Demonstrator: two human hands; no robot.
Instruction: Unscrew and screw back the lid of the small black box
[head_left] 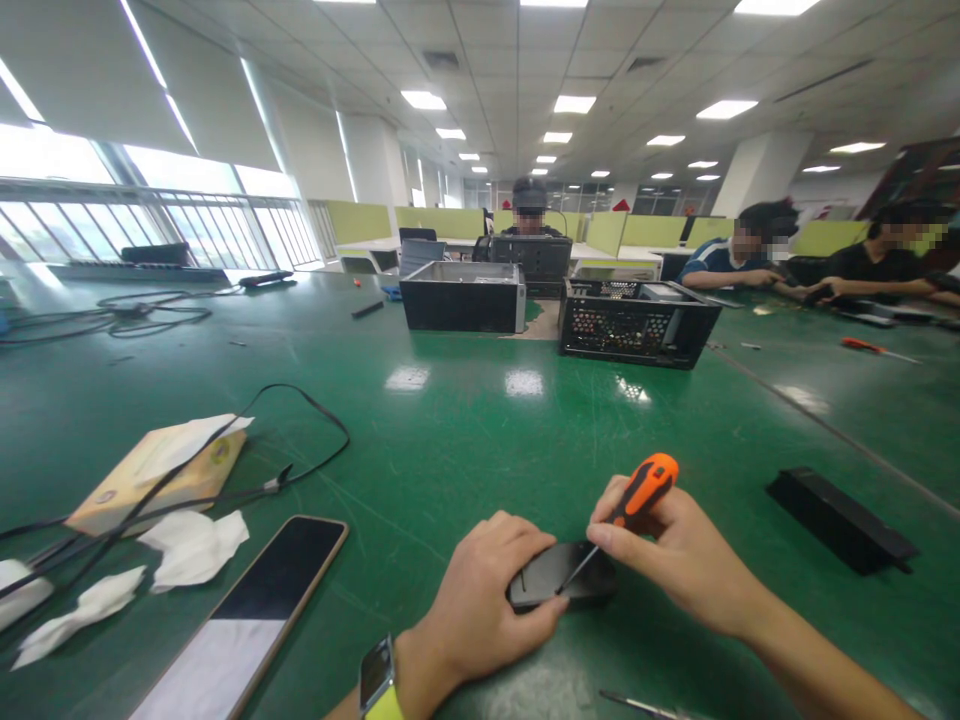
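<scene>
The small dark device (559, 577) is lying on the green bench (465, 430) just in front of you — your left hand (480, 600) is pressing it flat, fingers wrapped over its near end. Your right hand (675, 560) is gripping the orange-handled screwdriver (630, 505), tip touching the device's top — a phone (262, 610) is lying well to the left.

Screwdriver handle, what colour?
Orange with black, on the screwdriver in the right hand; head view.
</scene>
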